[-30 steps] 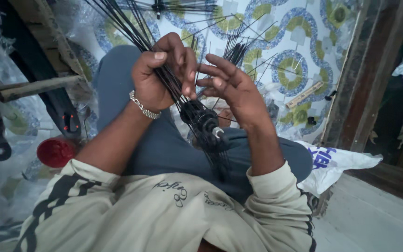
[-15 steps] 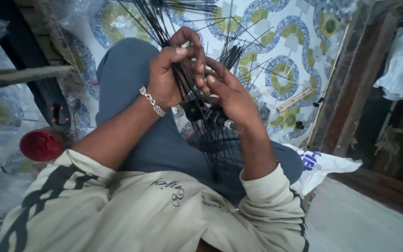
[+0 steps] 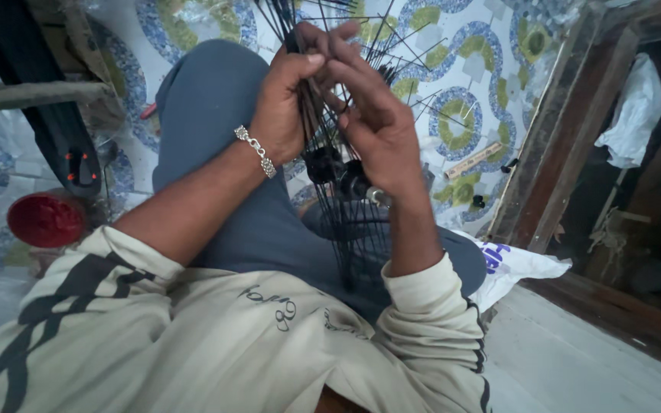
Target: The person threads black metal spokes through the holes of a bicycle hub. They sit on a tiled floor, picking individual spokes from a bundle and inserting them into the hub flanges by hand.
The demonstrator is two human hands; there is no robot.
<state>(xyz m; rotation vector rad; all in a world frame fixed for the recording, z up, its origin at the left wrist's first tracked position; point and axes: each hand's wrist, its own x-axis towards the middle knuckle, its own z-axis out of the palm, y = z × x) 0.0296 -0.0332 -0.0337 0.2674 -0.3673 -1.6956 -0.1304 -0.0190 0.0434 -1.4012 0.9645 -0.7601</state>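
A bare umbrella frame (image 3: 343,200) of thin black metal ribs lies across my lap, its ribs fanning out toward the patterned floor. My left hand (image 3: 288,103), with a silver chain bracelet at the wrist, is closed around a bunch of the ribs above the black hub (image 3: 329,164). My right hand (image 3: 380,122) sits just to the right, its fingers pinching ribs near my left thumb. A small metal tip (image 3: 377,196) shows below my right palm.
A red round lid or bowl (image 3: 45,219) lies on the floor at left, near a black object (image 3: 63,138) and a wooden bar (image 3: 32,95). A dark wooden frame (image 3: 556,153) runs along the right, with a white plastic bag (image 3: 518,264) at its foot.
Both hands have moved up and away along the ribs, closer together. The view has shifted so the red lid sits further left.
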